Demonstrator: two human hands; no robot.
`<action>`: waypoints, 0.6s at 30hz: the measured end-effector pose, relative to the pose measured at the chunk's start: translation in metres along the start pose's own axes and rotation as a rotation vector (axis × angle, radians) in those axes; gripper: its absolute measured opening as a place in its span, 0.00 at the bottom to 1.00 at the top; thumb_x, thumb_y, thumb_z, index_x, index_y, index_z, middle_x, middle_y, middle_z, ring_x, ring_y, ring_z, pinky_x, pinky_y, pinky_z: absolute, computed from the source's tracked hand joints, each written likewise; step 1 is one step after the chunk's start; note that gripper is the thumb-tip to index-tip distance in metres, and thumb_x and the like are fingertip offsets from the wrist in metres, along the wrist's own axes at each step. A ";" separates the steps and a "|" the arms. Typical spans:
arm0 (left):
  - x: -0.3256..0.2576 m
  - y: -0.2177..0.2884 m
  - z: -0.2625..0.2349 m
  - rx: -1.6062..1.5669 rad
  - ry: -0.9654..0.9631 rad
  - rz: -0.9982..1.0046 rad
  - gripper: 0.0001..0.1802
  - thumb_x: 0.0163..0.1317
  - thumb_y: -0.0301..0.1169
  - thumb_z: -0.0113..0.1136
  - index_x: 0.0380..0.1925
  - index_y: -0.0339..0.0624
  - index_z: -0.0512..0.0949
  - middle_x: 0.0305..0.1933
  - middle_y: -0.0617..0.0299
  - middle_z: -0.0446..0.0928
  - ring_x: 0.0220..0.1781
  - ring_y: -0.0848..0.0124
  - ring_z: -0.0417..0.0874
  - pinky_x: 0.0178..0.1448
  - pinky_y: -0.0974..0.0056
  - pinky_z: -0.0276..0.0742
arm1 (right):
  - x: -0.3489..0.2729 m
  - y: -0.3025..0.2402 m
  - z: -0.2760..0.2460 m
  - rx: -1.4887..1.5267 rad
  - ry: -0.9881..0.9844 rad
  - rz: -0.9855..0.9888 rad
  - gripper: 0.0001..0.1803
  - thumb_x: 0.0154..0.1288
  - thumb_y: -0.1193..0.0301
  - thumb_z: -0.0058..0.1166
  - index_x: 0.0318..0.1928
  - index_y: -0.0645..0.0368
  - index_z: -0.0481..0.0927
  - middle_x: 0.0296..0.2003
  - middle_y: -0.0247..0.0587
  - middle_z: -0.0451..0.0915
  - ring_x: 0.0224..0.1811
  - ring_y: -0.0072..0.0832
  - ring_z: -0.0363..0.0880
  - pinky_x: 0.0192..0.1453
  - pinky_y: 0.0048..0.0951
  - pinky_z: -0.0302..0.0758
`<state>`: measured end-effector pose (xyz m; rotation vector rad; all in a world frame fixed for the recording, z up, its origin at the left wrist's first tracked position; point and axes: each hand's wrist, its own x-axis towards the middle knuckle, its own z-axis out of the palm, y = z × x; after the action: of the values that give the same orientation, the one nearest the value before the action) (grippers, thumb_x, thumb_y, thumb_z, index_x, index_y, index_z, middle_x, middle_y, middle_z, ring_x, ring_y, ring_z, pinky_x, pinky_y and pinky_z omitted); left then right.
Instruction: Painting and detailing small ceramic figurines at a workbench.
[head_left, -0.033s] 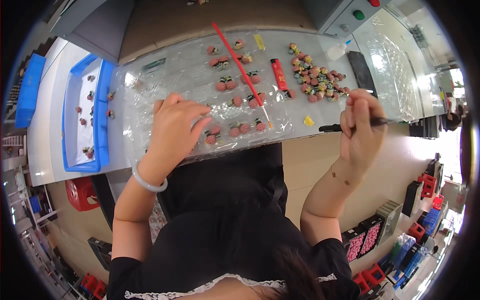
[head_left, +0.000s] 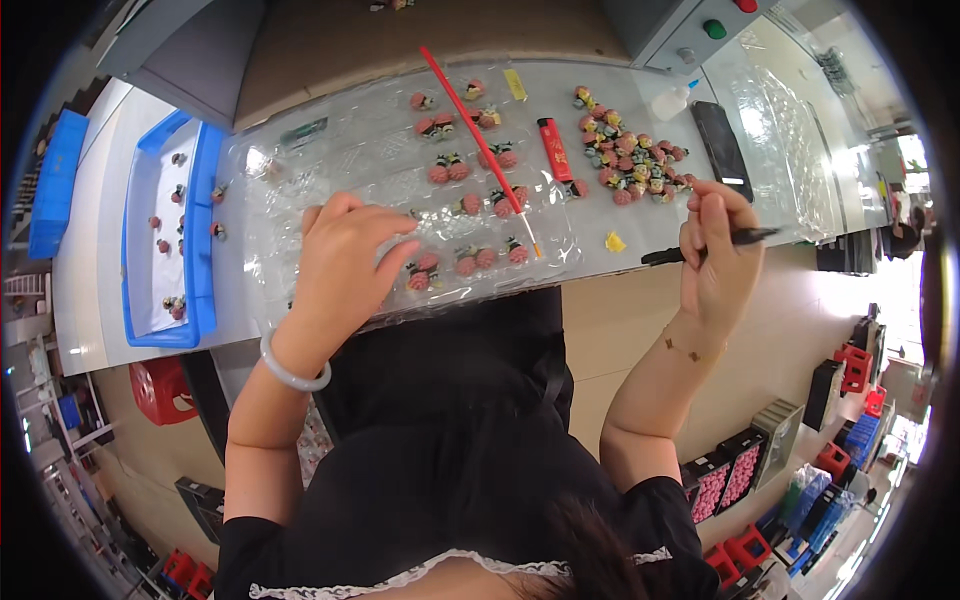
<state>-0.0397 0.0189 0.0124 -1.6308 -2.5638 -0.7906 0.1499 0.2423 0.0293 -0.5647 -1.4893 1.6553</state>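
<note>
My left hand (head_left: pixel 345 255) lies over the clear plastic tray (head_left: pixel 350 150), thumb and index finger apart, with no held thing visible. Rows of small pink-and-green berry-like pieces (head_left: pixel 476 260) sit in the tray's pockets near it. A thin red-handled paintbrush (head_left: pixel 478 135) lies across the tray, bristles toward me. Off the table's front edge, my right hand (head_left: pixel 718 235) is raised and closed around a black pen-like tool (head_left: pixel 662 257); its thick end points left and the tapered end right. The fingers hide its middle.
A pile of similar pieces (head_left: pixel 630 160) lies right of the tray, beside a red lighter-shaped item (head_left: pixel 553 150). Farther right are a phone (head_left: pixel 722 150) and a small white bottle (head_left: pixel 670 102). A blue bin (head_left: pixel 205 290) holding several pieces stands left. A yellow scrap (head_left: pixel 615 242) lies near the front edge.
My right hand has shifted slightly left, and the black tool's tapered end has tilted up a little. My left hand stays over the tray.
</note>
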 end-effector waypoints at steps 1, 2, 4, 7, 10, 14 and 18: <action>-0.004 0.002 -0.002 -0.009 -0.001 0.007 0.07 0.40 0.30 0.61 0.24 0.46 0.78 0.28 0.68 0.77 0.34 0.68 0.70 0.39 0.64 0.59 | 0.001 0.008 -0.015 -0.061 0.067 0.056 0.09 0.56 0.73 0.50 0.35 0.68 0.73 0.26 0.37 0.70 0.16 0.10 0.57 0.15 0.10 0.51; -0.007 0.004 -0.004 -0.011 -0.007 -0.009 0.08 0.40 0.30 0.61 0.25 0.46 0.78 0.29 0.67 0.77 0.35 0.68 0.70 0.39 0.64 0.59 | 0.001 0.015 -0.028 -0.119 0.133 0.113 0.09 0.55 0.74 0.51 0.35 0.68 0.73 0.26 0.36 0.71 0.16 0.10 0.57 0.15 0.11 0.51; -0.014 0.002 -0.002 -0.016 -0.017 -0.027 0.08 0.40 0.29 0.62 0.25 0.45 0.78 0.30 0.67 0.77 0.35 0.68 0.70 0.39 0.64 0.58 | -0.005 0.030 -0.048 -0.197 0.172 0.156 0.09 0.55 0.74 0.52 0.35 0.68 0.73 0.26 0.36 0.71 0.16 0.10 0.57 0.15 0.11 0.51; -0.018 -0.001 0.003 0.014 -0.060 -0.054 0.09 0.41 0.29 0.61 0.26 0.45 0.78 0.30 0.66 0.77 0.36 0.67 0.70 0.40 0.64 0.59 | -0.007 0.040 -0.055 -0.348 0.235 0.263 0.08 0.51 0.77 0.55 0.33 0.66 0.74 0.24 0.33 0.72 0.17 0.09 0.59 0.17 0.11 0.53; -0.014 -0.002 0.006 0.049 -0.021 -0.039 0.09 0.41 0.29 0.62 0.27 0.45 0.77 0.30 0.67 0.77 0.36 0.68 0.70 0.41 0.64 0.59 | -0.007 0.056 -0.056 -0.585 0.216 0.146 0.06 0.47 0.78 0.57 0.28 0.64 0.74 0.22 0.29 0.71 0.17 0.11 0.59 0.22 0.13 0.56; -0.013 0.000 0.006 0.030 -0.010 -0.064 0.09 0.40 0.29 0.62 0.27 0.45 0.77 0.31 0.67 0.76 0.37 0.68 0.70 0.43 0.64 0.59 | -0.016 0.052 -0.041 -0.690 0.111 0.228 0.05 0.45 0.78 0.58 0.25 0.63 0.75 0.20 0.27 0.70 0.18 0.10 0.58 0.21 0.14 0.54; -0.017 -0.001 0.008 0.029 -0.026 -0.063 0.10 0.40 0.30 0.62 0.27 0.45 0.77 0.31 0.67 0.76 0.38 0.68 0.71 0.43 0.64 0.59 | -0.020 0.061 -0.021 -0.901 0.038 0.150 0.06 0.43 0.78 0.58 0.23 0.66 0.74 0.17 0.28 0.68 0.16 0.13 0.57 0.21 0.17 0.55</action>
<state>-0.0305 0.0075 0.0005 -1.5700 -2.6430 -0.7369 0.1611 0.2405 -0.0369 -1.1932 -2.1771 0.9829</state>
